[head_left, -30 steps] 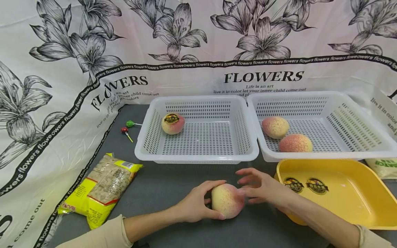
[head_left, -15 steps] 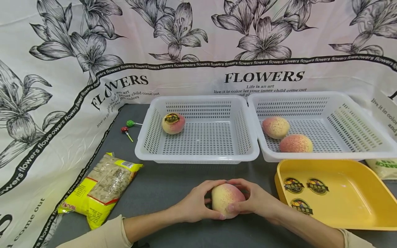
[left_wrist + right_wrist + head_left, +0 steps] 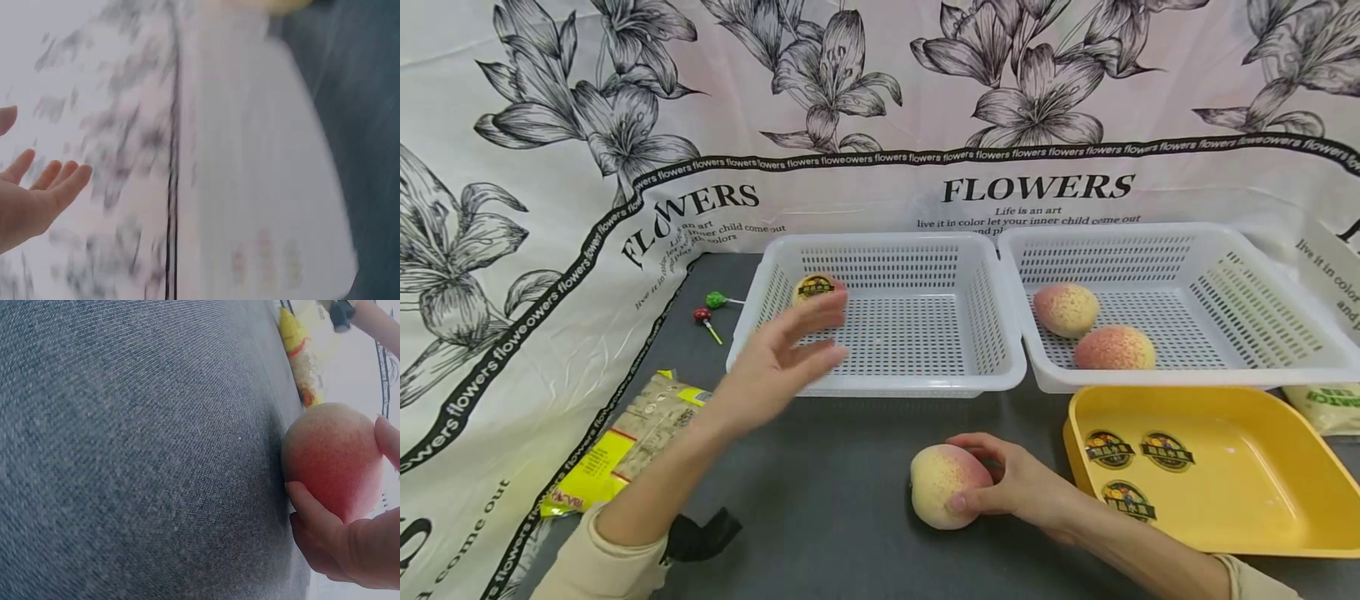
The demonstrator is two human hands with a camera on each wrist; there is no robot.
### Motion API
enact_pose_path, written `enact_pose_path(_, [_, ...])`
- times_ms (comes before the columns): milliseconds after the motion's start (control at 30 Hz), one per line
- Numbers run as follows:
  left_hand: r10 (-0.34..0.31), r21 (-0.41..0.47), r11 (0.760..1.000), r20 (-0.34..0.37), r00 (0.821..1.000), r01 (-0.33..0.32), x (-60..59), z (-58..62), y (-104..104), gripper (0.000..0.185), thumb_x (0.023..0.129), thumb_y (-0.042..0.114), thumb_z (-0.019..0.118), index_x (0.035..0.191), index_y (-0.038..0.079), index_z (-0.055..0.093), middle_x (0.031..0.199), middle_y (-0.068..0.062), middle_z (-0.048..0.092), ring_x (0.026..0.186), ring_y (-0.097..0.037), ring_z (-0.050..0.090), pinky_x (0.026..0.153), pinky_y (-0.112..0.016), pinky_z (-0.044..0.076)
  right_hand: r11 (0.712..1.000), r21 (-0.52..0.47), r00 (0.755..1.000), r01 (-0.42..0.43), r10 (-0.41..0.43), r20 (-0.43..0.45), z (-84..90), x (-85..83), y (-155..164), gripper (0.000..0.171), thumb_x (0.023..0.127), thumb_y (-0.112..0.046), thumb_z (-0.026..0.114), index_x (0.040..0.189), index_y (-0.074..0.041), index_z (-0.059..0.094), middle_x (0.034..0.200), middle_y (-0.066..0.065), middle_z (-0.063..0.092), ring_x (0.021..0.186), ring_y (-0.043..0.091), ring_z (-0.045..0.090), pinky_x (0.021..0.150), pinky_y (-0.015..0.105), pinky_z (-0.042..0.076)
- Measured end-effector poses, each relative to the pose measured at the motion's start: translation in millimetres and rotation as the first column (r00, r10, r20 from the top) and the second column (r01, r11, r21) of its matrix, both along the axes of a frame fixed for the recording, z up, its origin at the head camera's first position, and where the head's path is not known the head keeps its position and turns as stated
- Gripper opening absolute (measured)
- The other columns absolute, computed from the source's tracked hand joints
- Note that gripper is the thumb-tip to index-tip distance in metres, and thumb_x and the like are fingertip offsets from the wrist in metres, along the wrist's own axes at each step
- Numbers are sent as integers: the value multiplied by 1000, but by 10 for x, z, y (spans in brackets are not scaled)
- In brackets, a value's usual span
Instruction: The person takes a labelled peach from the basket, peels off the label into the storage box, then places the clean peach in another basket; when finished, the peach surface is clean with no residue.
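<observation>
A pink and yellow peach (image 3: 942, 485) (image 3: 331, 459) lies on the grey table mat. My right hand (image 3: 1000, 487) (image 3: 340, 534) holds it from the right, fingers curled round it. My left hand (image 3: 790, 354) (image 3: 37, 200) hovers open and empty, blurred, in front of the left white basket (image 3: 880, 385). That basket holds a peach with a dark sticker (image 3: 815, 289), partly hidden by my fingers. The right white basket (image 3: 1187, 375) holds two peaches (image 3: 1066, 308) (image 3: 1114, 347). The left wrist view is mostly motion blur.
A yellow tray (image 3: 1262, 492) with three round stickers (image 3: 1108, 448) sits at the right front. A yellow snack bag (image 3: 625, 442) lies at the left. Two lollipops (image 3: 709, 310) lie left of the baskets. Flower-printed cloth (image 3: 550, 167) backs the table.
My left hand let go of the peach and rose up and left toward the left basket. My right hand came onto the peach and stays there.
</observation>
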State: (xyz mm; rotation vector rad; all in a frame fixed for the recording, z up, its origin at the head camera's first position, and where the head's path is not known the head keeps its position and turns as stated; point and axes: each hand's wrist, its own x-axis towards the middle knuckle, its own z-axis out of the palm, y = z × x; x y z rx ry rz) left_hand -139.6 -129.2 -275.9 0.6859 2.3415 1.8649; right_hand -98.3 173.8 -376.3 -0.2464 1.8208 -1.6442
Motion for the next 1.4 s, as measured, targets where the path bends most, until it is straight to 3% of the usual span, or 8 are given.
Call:
enact_pose_path(167, [237,-34,971,-4,971,-237,-288,0,-458,50,98,16,56,144,8,40,145,-5,40,129,-22,42,99,-35,41,1000,22,1000,5,-5,-15,-15,5,-3,65,82,-16,77,134,2,44,122,15,51,101,28,50,81,38,50])
enact_pose_path(267, [346,-141,929,5,938,-342,-394,-170,-668,52,98,22,57,145,10,39,149,-9,33,133,-27,34,103,-42,35,999,42,1000,6,-5,-15,-25,7,-4,65,82,-18,77,134,1,45,123,15,51,101,29,50,81,37,49])
enact_pose_path(400, [415,-285,881,85,906,-377,-410,-432,-861,57,98,28,55,149,14,35,154,-14,22,139,-33,20,105,-55,28,999,43,1000,-3,4,-24,-22,5,-10,64,81,-18,77,134,1,45,123,15,51,101,29,50,80,37,48])
enact_pose_path(500, [399,-293,895,185,898,-337,-375,-594,-935,57,99,26,53,150,13,31,153,-17,23,136,-37,27,99,-56,36,1000,29,1000,-9,9,-22,-12,0,-12,64,82,-18,77,134,1,45,123,15,51,101,29,51,81,37,49])
enact_pose_path(733, [271,-141,961,316,909,-237,-329,-766,-948,55,101,22,48,151,9,27,154,-15,19,128,-36,37,86,-26,45,999,-33,999,-10,11,32,13,-10,4,67,83,-14,76,138,1,40,124,17,48,102,29,51,81,42,53])
enact_pose_path(1133, [180,86,967,436,882,-239,-311,-816,-929,55,104,18,41,153,12,18,156,-13,15,132,-38,30,83,-22,48,997,-82,999,0,4,51,-19,-30,47,66,82,-10,76,137,3,41,120,17,52,100,29,54,80,44,53])
enact_pose_path(1267, [167,99,968,434,885,-231,-300,-825,-932,55,104,18,41,153,12,18,156,-14,14,132,-38,30,84,-22,48,993,-113,998,16,-9,66,193,-99,167,64,85,-9,72,139,1,39,121,18,52,101,30,54,81,45,52])
enact_pose_path(1400, [154,110,969,435,887,-222,-285,-826,-943,56,104,19,42,153,11,17,156,-15,14,131,-38,30,85,-22,47,986,-163,996,29,-43,-84,637,-297,476,62,87,-1,64,143,-7,38,131,17,47,106,33,54,84,44,51])
